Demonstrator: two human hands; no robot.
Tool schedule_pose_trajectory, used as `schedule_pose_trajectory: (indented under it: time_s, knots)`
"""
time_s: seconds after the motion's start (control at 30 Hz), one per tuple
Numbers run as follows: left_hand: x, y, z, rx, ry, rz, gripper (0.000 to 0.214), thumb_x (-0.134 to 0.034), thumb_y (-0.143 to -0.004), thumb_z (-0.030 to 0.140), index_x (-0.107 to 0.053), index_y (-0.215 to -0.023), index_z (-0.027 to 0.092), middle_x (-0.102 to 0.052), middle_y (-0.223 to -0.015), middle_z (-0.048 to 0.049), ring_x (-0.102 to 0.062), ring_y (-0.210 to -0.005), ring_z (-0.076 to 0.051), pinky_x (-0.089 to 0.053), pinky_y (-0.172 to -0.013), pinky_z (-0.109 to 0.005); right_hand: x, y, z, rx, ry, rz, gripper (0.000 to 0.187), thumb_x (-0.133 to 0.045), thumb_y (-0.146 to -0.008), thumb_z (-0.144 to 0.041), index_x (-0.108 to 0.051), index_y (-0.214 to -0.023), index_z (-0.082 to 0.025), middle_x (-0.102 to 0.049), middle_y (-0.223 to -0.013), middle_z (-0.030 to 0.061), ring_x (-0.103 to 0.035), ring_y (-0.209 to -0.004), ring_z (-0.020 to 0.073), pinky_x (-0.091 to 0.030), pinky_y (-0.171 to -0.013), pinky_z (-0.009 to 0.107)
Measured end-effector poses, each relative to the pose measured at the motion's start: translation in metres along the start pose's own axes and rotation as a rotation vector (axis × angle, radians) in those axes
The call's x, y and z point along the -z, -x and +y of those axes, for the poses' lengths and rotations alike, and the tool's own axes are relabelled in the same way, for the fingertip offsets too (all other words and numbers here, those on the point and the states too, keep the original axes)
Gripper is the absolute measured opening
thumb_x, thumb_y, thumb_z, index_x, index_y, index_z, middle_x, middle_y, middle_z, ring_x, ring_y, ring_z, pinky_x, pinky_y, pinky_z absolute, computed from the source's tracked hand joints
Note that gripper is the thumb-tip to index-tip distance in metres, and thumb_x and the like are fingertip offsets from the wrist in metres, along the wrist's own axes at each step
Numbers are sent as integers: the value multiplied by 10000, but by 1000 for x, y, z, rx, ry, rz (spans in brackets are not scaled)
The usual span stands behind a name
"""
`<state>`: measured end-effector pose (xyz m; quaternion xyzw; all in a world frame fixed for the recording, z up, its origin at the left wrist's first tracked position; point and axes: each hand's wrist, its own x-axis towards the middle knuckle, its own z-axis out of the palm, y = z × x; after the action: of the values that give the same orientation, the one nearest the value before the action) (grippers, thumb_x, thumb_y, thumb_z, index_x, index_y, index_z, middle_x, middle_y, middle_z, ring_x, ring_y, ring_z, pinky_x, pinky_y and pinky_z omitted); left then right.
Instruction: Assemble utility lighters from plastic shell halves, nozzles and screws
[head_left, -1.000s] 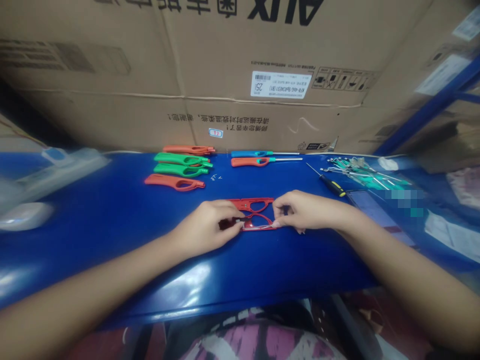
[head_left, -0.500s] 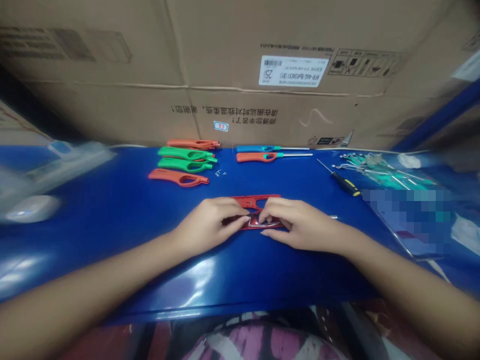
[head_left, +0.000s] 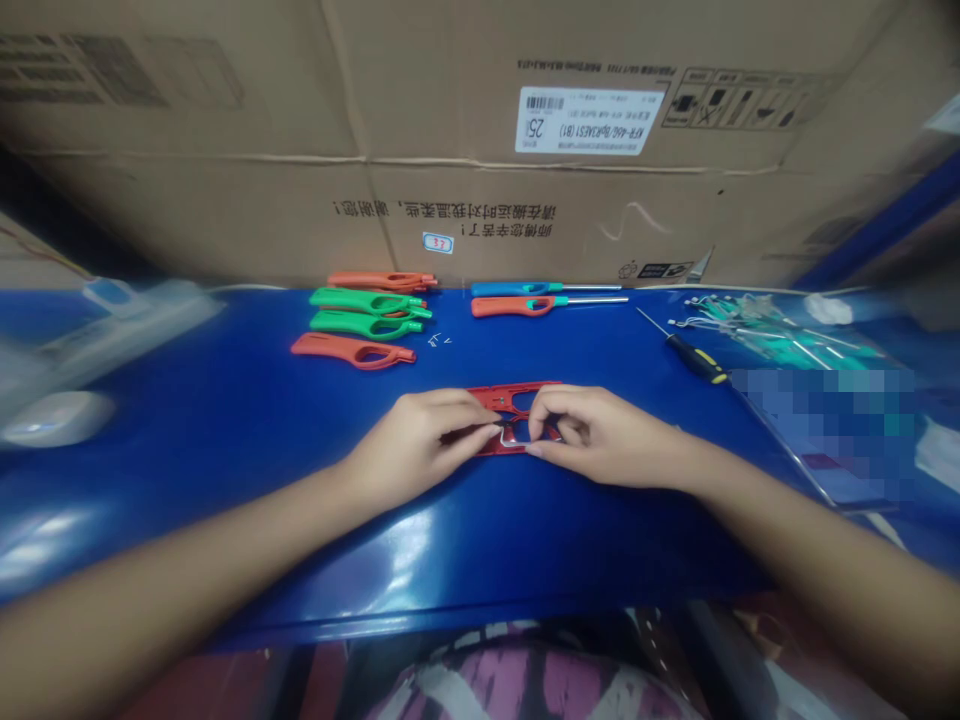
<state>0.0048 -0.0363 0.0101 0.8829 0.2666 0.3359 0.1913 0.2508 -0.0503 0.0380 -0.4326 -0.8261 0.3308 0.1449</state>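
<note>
Two red lighter casing halves lie in front of me. The far half (head_left: 491, 397) shows its finger-ring opening, while the near half (head_left: 491, 450) is largely covered by my hands. A thin white wire (head_left: 514, 443) runs bent across the near half. My left hand (head_left: 442, 430) is closed in a pinch at the wire's left bend, beside a small dark part. My right hand (head_left: 592, 435) has its thumb and forefinger closed on the wire's right side, over the casing. The fingers hide the wire's ends.
Orange and green lighter casings (head_left: 367, 323) lie at the back left. Two long-necked lighters (head_left: 517, 306) rest at the back middle. To the right are a screwdriver (head_left: 697, 360), wired green parts (head_left: 780, 335) and a pixelated flat device (head_left: 817, 440). A cardboard wall (head_left: 450, 120) stands behind.
My right thumb has come in against the wire and the forefinger has drawn closer to it. The left hand keeps its pinch. The camera view has shifted slightly.
</note>
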Motion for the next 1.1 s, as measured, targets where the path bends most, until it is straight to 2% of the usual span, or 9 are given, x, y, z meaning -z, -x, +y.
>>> schedule_pose_trajectory:
  time_s: [0.17, 0.27, 0.53, 0.7, 0.9, 1.1]
  knots:
    - [-1, 1, -1, 17, 19, -24, 152, -648, -928, 184, -765, -1016, 142, -733, -950, -70, -698, -857, -146, -552, -789, -239, 4, 2, 3, -101, -141, -58, 112, -607, -900, -303, -563, -898, -201, -389, -547, -98, -352, -481, 72, -288, -472, 203]
    - [-3, 1, -1, 26, 20, -23, 151, -648, -927, 188, -776, -995, 148, -721, -968, -74, -696, -857, -146, -553, -788, -247, 5, 1, 3, -114, -196, -105, 116, -601, -898, -295, -529, -889, -205, -383, -528, -106, -333, -466, 68, -270, -458, 199]
    - [-5, -1, 0, 43, 9, -61, 175, -621, -943, 194, -783, -986, 144, -713, -988, -88, -694, -874, -160, -546, -790, -258, 3, -1, -1, -115, -166, -69, 81, -585, -885, -250, -520, -876, -203, -395, -526, -106, -341, -468, 68, -266, -469, 201]
    - [2, -2, 7, 62, -85, -168, 243, -541, -983, 207, -770, -998, 129, -676, -1002, -101, -670, -871, -174, -537, -786, -283, 3, 0, -2, -72, -97, -40, 85, -579, -893, -264, -542, -849, -200, -421, -555, -93, -358, -493, 68, -292, -493, 204]
    - [11, -7, 21, 125, -357, -364, 363, -407, -1038, 290, -730, -1146, 164, -631, -968, -109, -604, -859, -222, -517, -771, -371, 1, 0, -2, -72, -80, -22, 68, -576, -889, -251, -549, -854, -198, -437, -561, -90, -373, -490, 68, -302, -496, 207]
    - [12, -9, 24, 67, -461, -398, 403, -361, -1053, 314, -725, -1145, 169, -615, -950, -105, -567, -847, -218, -484, -754, -363, -3, -2, 2, -42, -45, 40, 70, -577, -890, -253, -567, -867, -187, -510, -635, -60, -429, -535, 70, -338, -533, 208]
